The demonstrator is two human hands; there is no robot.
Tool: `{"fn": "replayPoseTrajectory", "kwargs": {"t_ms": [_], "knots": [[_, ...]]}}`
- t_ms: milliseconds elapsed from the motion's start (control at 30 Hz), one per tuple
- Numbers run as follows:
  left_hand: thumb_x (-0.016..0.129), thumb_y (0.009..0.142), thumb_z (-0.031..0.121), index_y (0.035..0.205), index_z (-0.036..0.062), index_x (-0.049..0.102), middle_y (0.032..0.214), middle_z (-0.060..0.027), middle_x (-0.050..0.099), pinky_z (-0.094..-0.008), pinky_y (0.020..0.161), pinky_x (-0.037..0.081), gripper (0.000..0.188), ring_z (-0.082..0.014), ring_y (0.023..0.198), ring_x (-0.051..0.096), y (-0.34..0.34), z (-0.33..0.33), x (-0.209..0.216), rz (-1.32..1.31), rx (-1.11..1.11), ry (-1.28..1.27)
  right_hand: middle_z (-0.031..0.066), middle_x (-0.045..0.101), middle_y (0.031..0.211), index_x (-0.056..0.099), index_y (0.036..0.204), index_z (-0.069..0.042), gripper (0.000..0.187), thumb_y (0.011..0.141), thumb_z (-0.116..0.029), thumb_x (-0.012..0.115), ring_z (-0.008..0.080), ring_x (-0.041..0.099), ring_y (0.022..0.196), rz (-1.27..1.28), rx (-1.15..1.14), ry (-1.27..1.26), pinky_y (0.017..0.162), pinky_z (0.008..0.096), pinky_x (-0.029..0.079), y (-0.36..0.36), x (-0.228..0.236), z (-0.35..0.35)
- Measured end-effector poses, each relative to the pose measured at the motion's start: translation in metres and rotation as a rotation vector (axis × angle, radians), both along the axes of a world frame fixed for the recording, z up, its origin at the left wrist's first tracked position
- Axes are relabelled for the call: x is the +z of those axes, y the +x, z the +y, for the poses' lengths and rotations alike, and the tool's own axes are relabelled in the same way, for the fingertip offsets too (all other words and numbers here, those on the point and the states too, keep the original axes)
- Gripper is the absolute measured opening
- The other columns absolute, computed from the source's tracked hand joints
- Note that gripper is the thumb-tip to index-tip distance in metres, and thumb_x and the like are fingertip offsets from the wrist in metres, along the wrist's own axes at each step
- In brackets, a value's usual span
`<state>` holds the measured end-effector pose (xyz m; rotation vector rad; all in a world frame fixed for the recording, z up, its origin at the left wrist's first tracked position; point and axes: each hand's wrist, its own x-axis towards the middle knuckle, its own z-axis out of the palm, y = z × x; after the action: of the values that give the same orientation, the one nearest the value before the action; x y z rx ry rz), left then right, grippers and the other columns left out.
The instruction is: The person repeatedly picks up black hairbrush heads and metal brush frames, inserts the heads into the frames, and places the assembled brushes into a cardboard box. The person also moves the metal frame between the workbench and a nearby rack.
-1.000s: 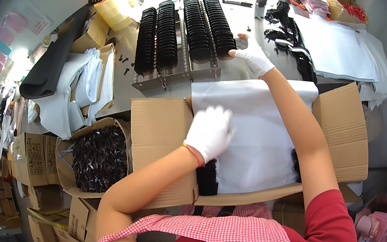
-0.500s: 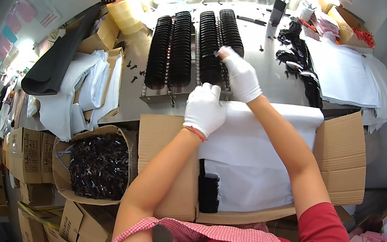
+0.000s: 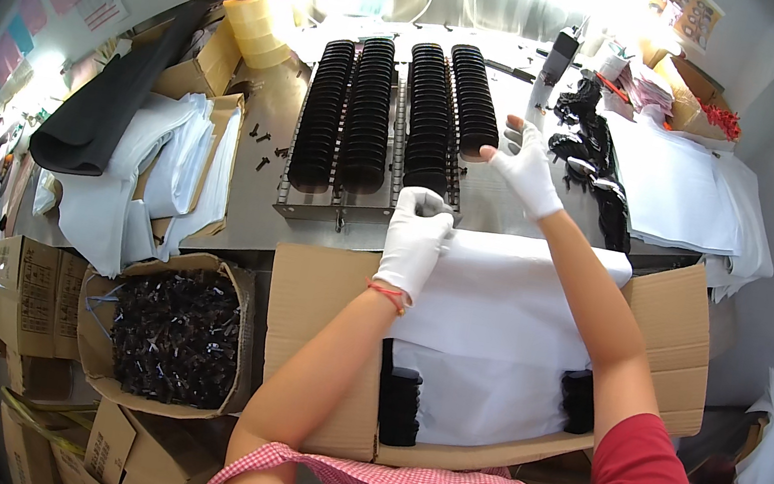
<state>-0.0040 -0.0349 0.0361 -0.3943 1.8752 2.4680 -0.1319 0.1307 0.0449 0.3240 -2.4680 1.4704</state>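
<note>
Black discs (image 3: pixel 367 122) in four columns beyond a gloved left hand (image 3: pixel 413 246) and right hand (image 3: pixel 529 175)

In the head view, the left hand, in a white glove, has its fingers curled at the near end of the third column; whether it grips anything cannot be told. Just ahead of it and to its left, the discs stand packed in a metal rack (image 3: pixel 335 217). The right hand is spread open with nothing in its palm, bare thumb tip at the near end of the fourth column; contact is unclear.

Nearer the wearer than both hands, a white sheet (image 3: pixel 510 297) lies across an open cardboard box (image 3: pixel 321 308), with black bundles (image 3: pixel 399 411) showing at its sides. Left of the left hand and nearer the body sits a carton (image 3: pixel 91 337) of small dark pieces (image 3: pixel 175 335). Right of the right hand lie glossy black strips (image 3: pixel 608 191), then stacked white sheets (image 3: pixel 673 191).
</note>
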Motion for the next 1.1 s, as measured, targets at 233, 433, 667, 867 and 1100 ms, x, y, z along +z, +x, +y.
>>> {"fn": "replayPoseTrajectory", "kwargs": {"t_ms": [233,433,667,867,1100], "knots": [[0.058,0.079,0.01,0.111,0.0078,0.065,0.12,-0.0169,0.063,-0.045,0.09,0.053,0.032,-0.0399,0.103,0.065,-0.012,-0.01,-0.006,0.044,-0.148,-1.096,0.0068,0.061,0.121,0.047,0.143,-0.004,0.067,0.08,0.004,0.069,0.0144,0.06,0.104,-0.372,0.586,-0.416,0.09,0.028,0.052,-0.054,-0.019,-0.006],[0.067,0.076,0.013,0.108,0.0091,0.066,0.114,-0.0157,0.065,-0.0417,0.089,0.053,0.032,-0.0369,0.102,0.064,-0.014,-0.017,-0.02,0.115,-0.129,-1.128,0.0192,0.067,0.112,0.053,0.14,-0.008,0.057,0.085,0.004,0.064,0.0212,0.067,0.091,0.123,0.269,0.082,0.085,0.0312,0.053,-0.021,-0.032,-0.035],[0.068,0.077,0.014,0.101,0.0054,0.068,0.109,-0.0169,0.067,-0.0395,0.088,0.053,0.025,-0.0341,0.099,0.066,-0.02,-0.008,-0.022,0.167,-0.086,-1.054,0.0188,0.065,0.124,0.056,0.136,-0.01,0.055,0.084,0.008,0.052,0.0328,0.067,0.106,0.849,0.107,0.48,0.087,0.0355,0.057,-0.06,-0.03,-0.015],[0.061,0.098,0.042,0.13,0.0152,0.052,0.121,-0.0041,0.061,-0.0332,0.086,0.054,0.043,-0.0201,0.102,0.063,0.005,0.009,0.034,-0.034,0.107,0.515,0.0133,0.07,0.114,0.059,0.131,-0.009,0.049,0.084,0.004,0.058,0.0312,0.069,0.104,0.505,0.283,0.214,0.092,0.0358,0.054,0.046,0.04,-0.022],[0.066,0.093,0.015,0.1,0.0118,0.057,0.086,0.0,0.06,-0.0245,0.06,0.048,0.013,-0.0092,0.074,0.057,0.012,-0.003,0.025,-0.076,0.092,0.429,0.0181,0.065,0.12,0.062,0.119,-0.002,0.04,0.09,-0.03,0.067,0.025,0.066,0.102,-0.03,0.249,0.116,0.089,0.0384,0.051,0.024,0.043,-0.02]]}}
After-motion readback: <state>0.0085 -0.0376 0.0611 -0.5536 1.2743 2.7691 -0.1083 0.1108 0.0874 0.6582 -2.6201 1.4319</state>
